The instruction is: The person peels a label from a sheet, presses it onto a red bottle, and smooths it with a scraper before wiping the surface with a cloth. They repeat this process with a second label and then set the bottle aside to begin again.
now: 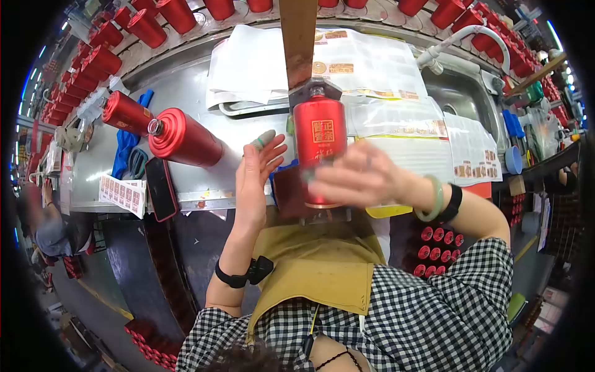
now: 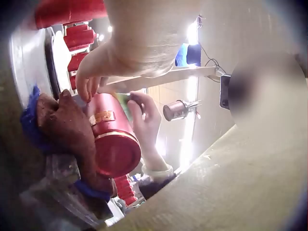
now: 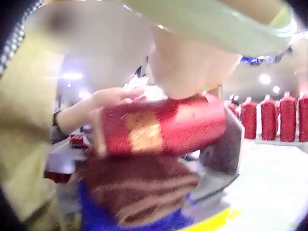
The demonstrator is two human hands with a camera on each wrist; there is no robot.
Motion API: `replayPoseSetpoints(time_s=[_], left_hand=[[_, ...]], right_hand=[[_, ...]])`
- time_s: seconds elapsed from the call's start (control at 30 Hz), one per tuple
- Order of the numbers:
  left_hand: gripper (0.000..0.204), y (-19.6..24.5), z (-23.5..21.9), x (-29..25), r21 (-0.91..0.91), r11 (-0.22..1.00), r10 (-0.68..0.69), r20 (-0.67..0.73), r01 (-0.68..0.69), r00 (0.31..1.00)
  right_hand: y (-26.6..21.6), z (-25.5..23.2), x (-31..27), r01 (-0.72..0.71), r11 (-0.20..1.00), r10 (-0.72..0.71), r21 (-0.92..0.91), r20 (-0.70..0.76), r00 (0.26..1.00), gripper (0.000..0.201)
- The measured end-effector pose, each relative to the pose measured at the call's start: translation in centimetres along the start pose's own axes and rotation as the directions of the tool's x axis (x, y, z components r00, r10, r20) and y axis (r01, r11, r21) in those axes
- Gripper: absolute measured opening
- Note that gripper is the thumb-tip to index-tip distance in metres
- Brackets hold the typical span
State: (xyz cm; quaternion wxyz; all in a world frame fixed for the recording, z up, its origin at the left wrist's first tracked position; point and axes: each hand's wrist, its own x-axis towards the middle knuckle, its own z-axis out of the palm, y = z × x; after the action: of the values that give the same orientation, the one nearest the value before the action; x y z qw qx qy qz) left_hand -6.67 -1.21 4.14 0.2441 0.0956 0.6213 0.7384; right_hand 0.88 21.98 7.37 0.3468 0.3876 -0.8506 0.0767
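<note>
Red bottle [image 1: 320,149] centre of bench, cradled in a metal jig [image 1: 313,93], long axis running near-to-far, neck far. Right hand [image 1: 359,175] blurred, laid over bottle's right side, fingers spread flat, closer hand. Left hand [image 1: 256,177] just left, open, fingers straight, contact unclear. Left wrist view alone shows bottle base [image 2: 117,155] and brown cloth [image 2: 67,127] beneath. Spare bottles [image 1: 186,141] lying far left.

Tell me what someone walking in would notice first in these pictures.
First, the red bottle with a gold label standing in a metal holder at the middle of the bench, with the left hand and the blurred right hand on either side of it. Next, two more red bottles lying on their sides to the left, and rows of red bottles lining the far edge.
</note>
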Motion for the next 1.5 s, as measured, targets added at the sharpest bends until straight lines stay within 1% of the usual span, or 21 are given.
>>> replayPoseSetpoints(time_s=[0.03,0.1,0.17,0.2,0.3,0.37,0.43,0.5,0.53,0.6,0.7,0.77,0.83,0.9,0.97,1.0,1.1,1.17,1.23,1.37,1.5], left_hand=[[0.076,0.1,0.2,0.3,-0.004,1.0,0.005,0.002,-0.005,1.0],[0.074,0.1,0.5,0.6,-0.032,0.999,0.002,-0.022,-0.003,1.0],[0.072,0.4,1.4,0.6,-0.009,1.0,0.007,-0.003,-0.007,1.0],[0.075,0.5,1.9,0.5,0.078,0.996,0.047,0.002,-0.047,0.999],[0.079,1.4,3.1,0.1,0.216,0.971,0.103,0.01,-0.103,0.995],[0.083,1.8,3.4,0.0,0.203,0.977,0.066,0.014,-0.067,0.998],[0.085,2.2,3.3,0.5,0.192,0.981,0.019,0.033,-0.025,0.999],[0.087,2.3,3.5,1.4,0.177,0.984,-0.022,0.053,0.013,0.998],[0.075,2.2,3.9,1.9,0.134,0.987,-0.09,0.045,0.084,0.995],[0.063,-0.2,3.0,4.0,0.032,0.979,-0.202,0.13,0.199,0.971],[0.066,0.3,4.6,4.7,0.124,0.961,-0.269,0.213,0.247,0.939],[0.07,0.2,4.4,4.7,0.055,0.957,-0.288,0.266,0.283,0.92],[0.066,1.0,4.7,2.9,-0.307,0.817,-0.376,0.359,0.488,0.854],[0.078,1.0,4.6,1.4,-0.343,0.799,-0.356,0.392,0.494,0.848],[0.091,1.2,5.2,-0.3,-0.495,0.669,-0.248,0.554,0.554,0.795],[0.098,1.2,5.2,-0.8,-0.436,0.725,-0.253,0.551,0.533,0.795],[0.098,1.6,6.1,-1.8,-0.487,0.697,-0.16,0.611,0.527,0.775],[0.086,1.9,6.5,-2.0,-0.562,0.652,-0.116,0.589,0.508,0.8],[0.08,1.7,6.3,-1.7,-0.562,0.65,-0.268,0.46,0.512,0.846],[0.072,0.5,5.6,0.0,-0.461,0.772,-0.276,0.377,0.438,0.884],[0.069,0.1,5.7,1.4,-0.429,0.799,-0.329,0.276,0.422,0.903]], right_hand=[[-1.4,-0.5,0.1,0.06,0.993,-0.057,0.104,-0.037,0.998,0.02],[-1.3,-2.0,1.0,-0.024,0.96,-0.001,0.279,0.091,0.996,0.023],[1.6,0.1,0.5,-0.297,0.947,0.295,0.12,0.033,0.955,0.023],[4.3,0.2,0.7,-0.363,0.932,0.363,0.009,-0.025,0.931,0.023],[10.3,-2.7,2.0,-0.423,0.884,0.382,-0.201,-0.211,0.9,0.023],[9.7,-4.8,2.4,-0.512,0.857,0.459,-0.062,-0.361,0.812,0.023],[7.4,-7.0,2.1,-0.62,0.764,0.64,0.178,-0.333,0.693,0.023],[5.9,-8.0,0.6,-0.677,0.689,0.724,0.258,-0.282,0.63,0.023],[5.3,-8.1,-0.5,-0.686,0.635,0.77,0.355,-0.221,0.598,0.023],[3.1,-8.3,-1.2,-0.722,0.42,0.883,0.549,-0.063,0.466,0.026],[0.7,-8.8,-1.9,-0.676,0.171,0.935,0.716,0.099,0.342,0.021],[0.2,-9.1,-3.0,-0.693,0.26,0.916,0.672,0.055,0.397,0.016],[0.0,-9.5,-2.1,-0.651,0.207,0.94,0.73,0.036,0.339,0.015],[0.6,-9.4,-1.8,-0.73,0.18,0.938,0.659,0.108,0.329,0.014],[1.2,-8.1,-1.8,-0.686,0.237,0.905,0.688,0.1,0.414,0.01],[1.2,-7.6,-1.6,-0.682,0.237,0.899,0.692,0.111,0.424,0.009],[0.8,-7.0,-1.1,-0.689,0.229,0.882,0.688,0.153,0.446,0.013],[0.2,-6.6,-0.8,-0.679,0.186,0.911,0.71,0.134,0.39,0.015],[-0.8,-6.8,-1.2,-0.734,0.105,0.89,0.671,0.266,0.37,0.03],[-4.1,-5.6,-2.5,-0.816,0.16,0.855,0.555,0.335,0.395,0.062],[-6.5,-5.0,-3.2,-0.818,0.008,0.834,0.575,0.447,0.322,0.077]])
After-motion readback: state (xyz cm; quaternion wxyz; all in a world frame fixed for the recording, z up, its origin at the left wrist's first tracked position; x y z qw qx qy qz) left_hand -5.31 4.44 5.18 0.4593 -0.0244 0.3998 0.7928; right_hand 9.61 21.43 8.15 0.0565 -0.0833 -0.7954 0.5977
